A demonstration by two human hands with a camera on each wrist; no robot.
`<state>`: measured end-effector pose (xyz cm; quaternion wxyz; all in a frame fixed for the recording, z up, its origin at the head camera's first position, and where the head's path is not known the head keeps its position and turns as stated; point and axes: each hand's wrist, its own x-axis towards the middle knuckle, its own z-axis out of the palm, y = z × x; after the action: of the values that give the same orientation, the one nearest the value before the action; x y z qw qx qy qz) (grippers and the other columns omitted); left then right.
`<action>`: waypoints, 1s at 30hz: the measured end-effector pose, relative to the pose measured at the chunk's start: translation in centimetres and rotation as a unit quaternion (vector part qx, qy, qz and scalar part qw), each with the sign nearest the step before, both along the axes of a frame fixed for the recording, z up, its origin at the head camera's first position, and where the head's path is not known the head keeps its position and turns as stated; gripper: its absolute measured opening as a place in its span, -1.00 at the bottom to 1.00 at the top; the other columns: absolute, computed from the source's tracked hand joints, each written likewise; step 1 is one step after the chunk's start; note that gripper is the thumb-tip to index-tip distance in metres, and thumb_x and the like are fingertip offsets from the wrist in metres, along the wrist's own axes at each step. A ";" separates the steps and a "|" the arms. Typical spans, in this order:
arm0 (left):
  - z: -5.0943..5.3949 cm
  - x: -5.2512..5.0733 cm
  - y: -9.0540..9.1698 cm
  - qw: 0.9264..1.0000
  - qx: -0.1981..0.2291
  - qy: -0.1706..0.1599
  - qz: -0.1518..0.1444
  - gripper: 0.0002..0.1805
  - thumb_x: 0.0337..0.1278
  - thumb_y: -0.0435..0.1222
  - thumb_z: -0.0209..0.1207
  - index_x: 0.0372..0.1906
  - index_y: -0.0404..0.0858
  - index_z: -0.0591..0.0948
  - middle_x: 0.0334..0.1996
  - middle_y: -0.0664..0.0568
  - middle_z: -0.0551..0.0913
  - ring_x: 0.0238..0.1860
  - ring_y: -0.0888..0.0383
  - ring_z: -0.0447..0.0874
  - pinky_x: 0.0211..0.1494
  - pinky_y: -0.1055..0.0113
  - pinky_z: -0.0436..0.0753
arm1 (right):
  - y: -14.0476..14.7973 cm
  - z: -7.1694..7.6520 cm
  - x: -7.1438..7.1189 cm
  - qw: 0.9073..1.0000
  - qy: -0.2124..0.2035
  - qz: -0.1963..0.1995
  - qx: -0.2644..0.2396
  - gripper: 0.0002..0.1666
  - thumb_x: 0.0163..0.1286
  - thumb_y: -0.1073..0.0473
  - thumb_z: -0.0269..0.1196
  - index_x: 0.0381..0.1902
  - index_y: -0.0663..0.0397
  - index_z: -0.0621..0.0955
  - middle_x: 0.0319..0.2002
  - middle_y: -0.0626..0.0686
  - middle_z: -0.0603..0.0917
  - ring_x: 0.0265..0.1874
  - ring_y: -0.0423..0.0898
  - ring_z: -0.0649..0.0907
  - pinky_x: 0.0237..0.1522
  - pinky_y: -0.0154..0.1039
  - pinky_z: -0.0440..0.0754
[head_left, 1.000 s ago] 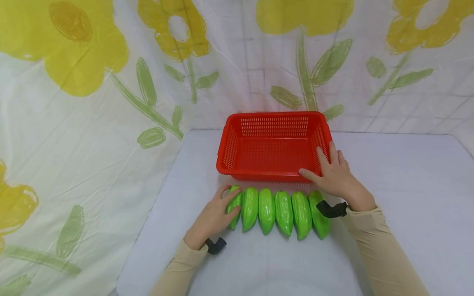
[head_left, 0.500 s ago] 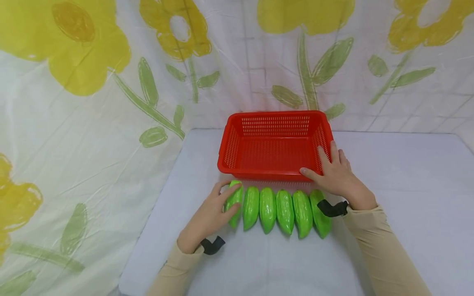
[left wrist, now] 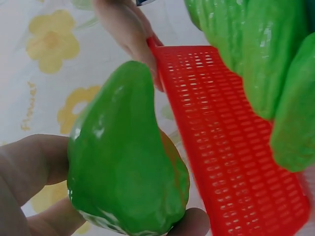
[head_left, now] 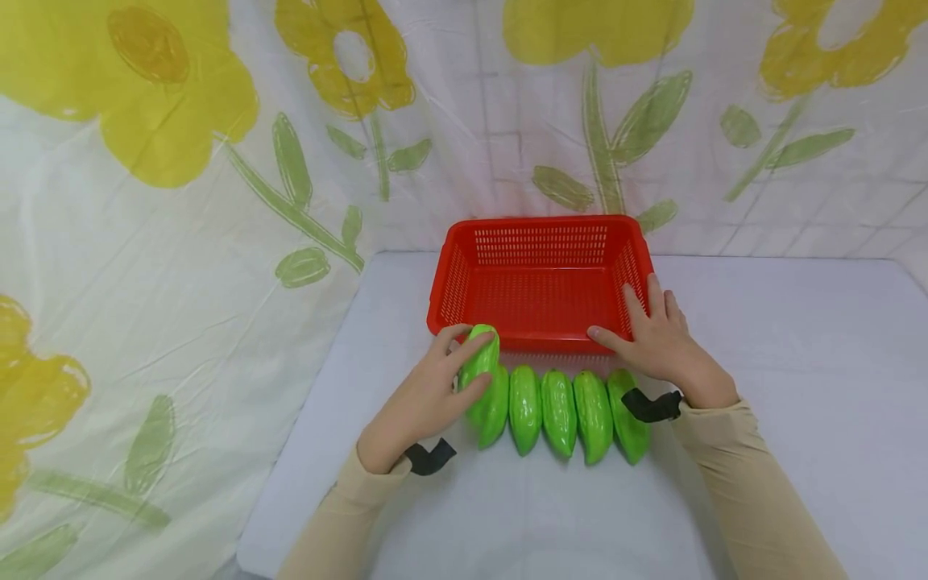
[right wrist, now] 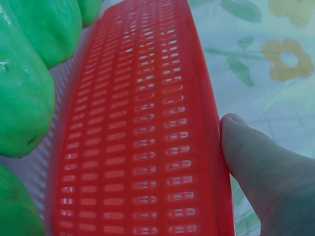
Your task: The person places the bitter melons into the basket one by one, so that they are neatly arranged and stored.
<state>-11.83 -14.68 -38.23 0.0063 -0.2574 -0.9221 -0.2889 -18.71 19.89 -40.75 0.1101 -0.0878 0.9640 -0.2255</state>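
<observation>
My left hand (head_left: 424,395) grips a glossy green elongated fruit (head_left: 482,354), with fingers along one side and thumb along the other. It is held above the left end of a row, close to the front left of a red basket (head_left: 536,334). In the left wrist view this fruit (left wrist: 118,157) looks thick at one end and narrower at the other, with an orange patch on its side. My right hand (head_left: 663,346) rests with spread fingers on the basket's front right corner. Its thumb (right wrist: 246,142) lies against the rim in the right wrist view.
Several like green fruits (head_left: 525,411) lie side by side in front of the basket. The basket has slotted walls and stands on a white table (head_left: 783,362). Behind and to the left hangs a white cloth (head_left: 217,322) with yellow flowers.
My left hand has lifted the leftmost green fruit off the table and carried it forward and slightly right, towards the basket. The right hand has stayed on the basket.
</observation>
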 end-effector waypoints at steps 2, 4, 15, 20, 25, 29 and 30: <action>0.3 -0.5 0.4 1.000 0.000 0.002 -0.003 -0.36 0.42 -0.15 0.23 0.55 -0.03 0.41 0.46 -0.08 0.31 -0.13 0.14 0.55 -0.13 0.35 0.67 | 0.0 0.0 0.0 1.000 0.000 -0.001 -0.001 0.33 0.46 -0.50 0.05 0.66 0.32 -0.24 0.59 0.49 -0.49 0.50 0.69 -0.22 0.35 0.66 0.06; 0.6 -1.0 0.8 1.000 -0.001 -0.002 -0.005 -0.36 0.44 -0.14 0.22 0.55 -0.04 0.40 0.47 -0.08 0.30 -0.24 0.17 0.56 -0.14 0.35 0.66 | 0.0 0.0 0.0 1.000 -0.001 -0.002 -0.003 0.33 0.46 -0.50 0.05 0.66 0.32 -0.24 0.59 0.49 -0.49 0.50 0.69 -0.23 0.36 0.66 0.04; 0.7 -4.4 2.7 1.000 0.010 -0.022 -0.019 -0.37 0.46 -0.09 0.17 0.56 -0.03 0.39 0.44 -0.08 0.33 -0.36 0.19 0.56 -0.17 0.33 0.64 | 0.0 -0.1 0.0 1.000 -0.007 -0.004 -0.004 0.33 0.46 -0.51 0.03 0.66 0.30 -0.26 0.59 0.47 -0.51 0.51 0.67 -0.25 0.34 0.67 0.08; 1.0 -6.0 3.7 0.999 -0.006 -0.035 -0.022 -0.36 0.49 -0.06 0.14 0.58 -0.02 0.35 0.44 -0.09 0.32 -0.30 0.15 0.60 -0.10 0.26 0.64 | 0.0 -0.1 -0.1 1.000 -0.007 -0.005 0.001 0.33 0.46 -0.52 0.02 0.66 0.29 -0.26 0.59 0.47 -0.51 0.50 0.68 -0.26 0.32 0.67 0.11; 1.5 -7.3 4.8 0.998 -0.012 -0.057 -0.017 -0.35 0.51 -0.03 0.11 0.60 0.01 0.32 0.47 -0.12 0.29 0.07 0.05 0.64 0.20 0.12 0.67 | -0.1 -0.2 -0.1 1.000 -0.003 -0.009 0.000 0.33 0.46 -0.51 0.04 0.66 0.29 -0.24 0.60 0.47 -0.49 0.51 0.67 -0.25 0.31 0.67 0.14; 1.6 -8.3 5.6 0.997 -0.019 -0.077 -0.011 -0.34 0.52 0.01 0.10 0.61 0.06 0.30 0.47 -0.09 0.27 0.29 0.00 0.52 0.35 0.05 0.61 | -0.1 -0.2 -0.1 1.000 0.000 -0.009 0.003 0.32 0.46 -0.51 0.04 0.66 0.31 -0.23 0.60 0.48 -0.47 0.51 0.68 -0.24 0.33 0.66 0.12; 1.6 -8.5 5.8 0.997 -0.022 -0.076 -0.011 -0.34 0.51 0.01 0.10 0.61 0.06 0.30 0.47 -0.09 0.27 0.32 -0.01 0.50 0.36 0.05 0.60 | -0.2 -0.2 -0.1 1.000 0.001 -0.009 0.003 0.32 0.46 -0.51 0.04 0.66 0.31 -0.23 0.60 0.48 -0.47 0.51 0.68 -0.24 0.33 0.66 0.11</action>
<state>-20.37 -8.87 -36.61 -0.0727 -0.2452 -0.9229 -0.2877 -18.83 19.74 -40.97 0.1072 -0.0794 0.9656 -0.2232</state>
